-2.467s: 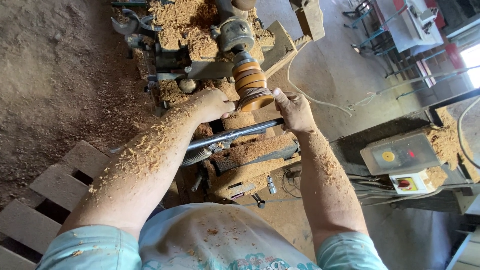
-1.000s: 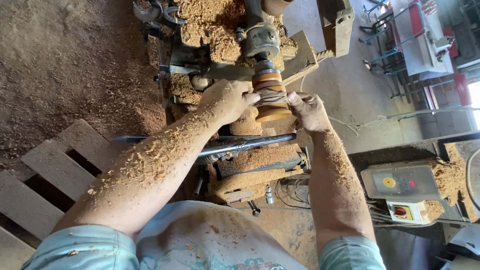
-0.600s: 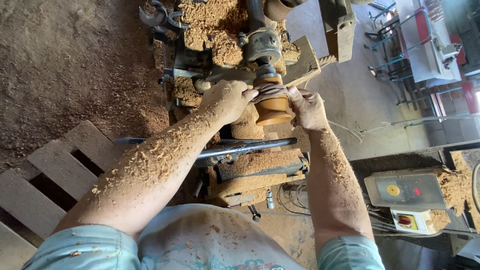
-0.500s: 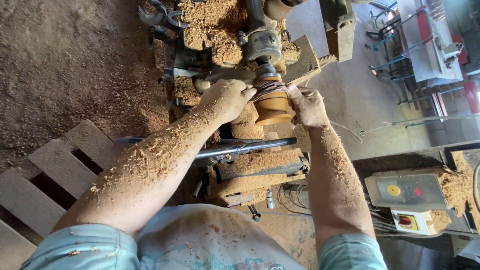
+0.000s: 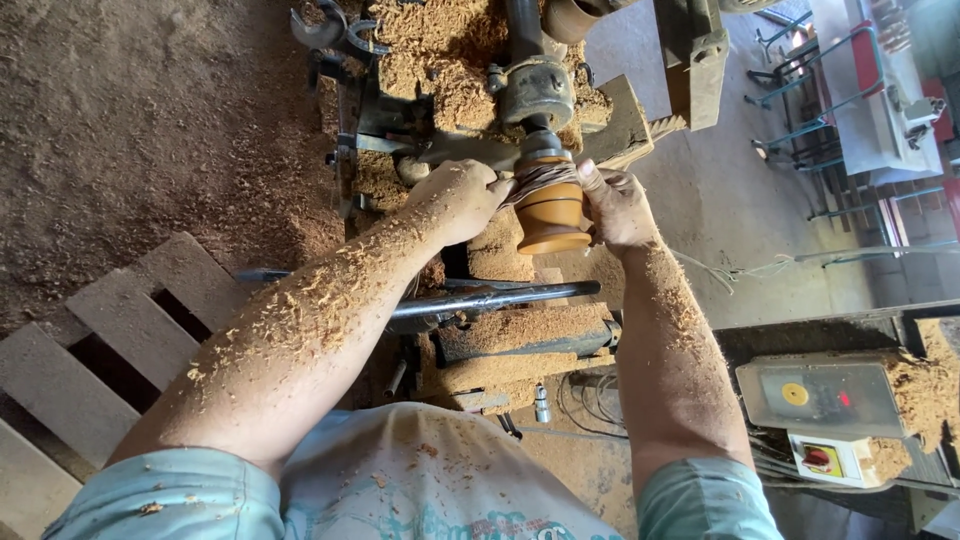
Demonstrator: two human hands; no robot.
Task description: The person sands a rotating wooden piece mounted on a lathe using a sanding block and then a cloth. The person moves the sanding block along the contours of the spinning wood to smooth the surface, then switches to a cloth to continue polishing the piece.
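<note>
1. The brown turned wooden piece (image 5: 551, 212) sits mounted on the sawdust-covered lathe (image 5: 470, 90), between both hands.
2. The left hand (image 5: 460, 198) has its grip curled against the piece's left side.
3. The right hand (image 5: 618, 208) presses its right side, fingers closed on it.

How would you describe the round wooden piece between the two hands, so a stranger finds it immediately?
Find the sawdust-covered lathe at top centre. Between the left hand and right hand sits the wooden piece: smooth, orange-brown and clean, unlike its shaving-covered surroundings.
</note>
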